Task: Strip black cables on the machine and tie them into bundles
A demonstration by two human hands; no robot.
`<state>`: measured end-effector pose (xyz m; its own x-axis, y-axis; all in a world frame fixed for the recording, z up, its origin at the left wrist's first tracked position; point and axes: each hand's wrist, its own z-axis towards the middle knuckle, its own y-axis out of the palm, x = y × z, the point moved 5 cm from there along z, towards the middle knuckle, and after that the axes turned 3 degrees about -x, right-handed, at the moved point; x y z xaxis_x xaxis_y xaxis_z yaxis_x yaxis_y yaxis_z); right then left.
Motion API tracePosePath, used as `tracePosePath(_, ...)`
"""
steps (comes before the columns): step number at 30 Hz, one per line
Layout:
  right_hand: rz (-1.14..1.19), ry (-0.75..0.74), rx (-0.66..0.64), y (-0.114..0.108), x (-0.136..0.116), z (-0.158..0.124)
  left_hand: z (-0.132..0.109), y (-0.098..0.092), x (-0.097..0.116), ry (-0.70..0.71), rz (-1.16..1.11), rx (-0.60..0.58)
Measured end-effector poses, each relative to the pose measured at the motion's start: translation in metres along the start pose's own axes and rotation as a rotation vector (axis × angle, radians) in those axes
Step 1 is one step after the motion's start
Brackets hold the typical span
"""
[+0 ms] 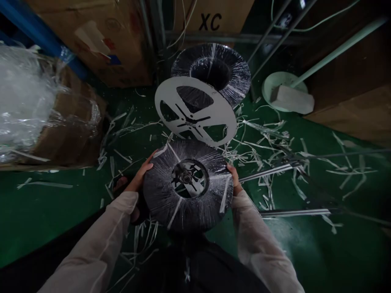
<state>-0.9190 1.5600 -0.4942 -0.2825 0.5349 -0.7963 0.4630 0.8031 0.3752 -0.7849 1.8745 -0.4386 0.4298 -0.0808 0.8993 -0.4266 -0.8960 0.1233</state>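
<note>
A black ring-shaped coil (159, 191), wrapped in shiny film with white straps, is gripped at its two sides by my hands. My left hand (143, 174) holds its left edge, fingers partly hidden under it. On the right edge sits my right hand (234, 178), thumb on top and the other fingers mostly out of sight. Through the coil's centre hole shows a dark metal hub (187, 177). Just beyond the coil, a pale grey spoked disc (224, 114) stands tilted. Behind the disc lies a second film-wrapped black coil (240, 75).
White strap scraps litter the green floor (330, 260). Metal rails (299, 212) extend to the right. A film-covered carton (70, 134) stands left, with cartons (128, 49) at the back. A pole's round base (270, 87) carries a pale block (293, 99).
</note>
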Motion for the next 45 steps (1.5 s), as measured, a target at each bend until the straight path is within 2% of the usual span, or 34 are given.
tracePosePath(5,0.058,0.059,-0.019,-0.007,0.027,0.01,0.018,0.002,-0.016,0.056,-0.019,-0.055)
tracePosePath(11,0.062,0.004,-0.082,-0.015,0.04,0.028,0.042,-0.005,-0.037,0.065,0.04,-0.096)
tracePosePath(17,0.062,0.017,-0.038,-0.021,0.052,0.041,0.069,-0.013,-0.06,0.006,-0.024,-0.093)
tracePosePath(21,0.048,0.023,0.007,-0.023,0.064,0.043,0.084,-0.014,-0.072,-0.003,-0.008,-0.133)
tracePosePath(26,0.008,0.056,0.094,-0.03,0.076,0.047,0.09,-0.021,-0.087,-0.008,0.022,-0.098)
tracePosePath(33,-0.13,0.031,0.152,-0.033,0.081,0.053,0.093,-0.04,-0.106,-0.013,0.274,0.011)
tracePosePath(37,-0.344,-0.033,0.142,-0.03,0.077,0.056,0.091,-0.039,-0.104,0.021,0.399,0.051)
tracePosePath(40,-0.609,-0.1,0.165,-0.024,0.061,0.051,0.087,-0.035,-0.094,0.069,0.5,0.08)
tracePosePath(42,-0.811,-0.24,0.265,-0.017,0.04,0.034,0.078,-0.033,-0.087,0.097,0.561,0.102)
tracePosePath(44,-0.922,-0.421,0.369,-0.005,0.017,0.001,0.064,-0.032,-0.084,0.111,0.608,0.141)
tracePosePath(45,-0.934,-0.488,0.354,0.005,0.01,-0.018,0.054,-0.033,-0.084,0.112,0.626,0.171)
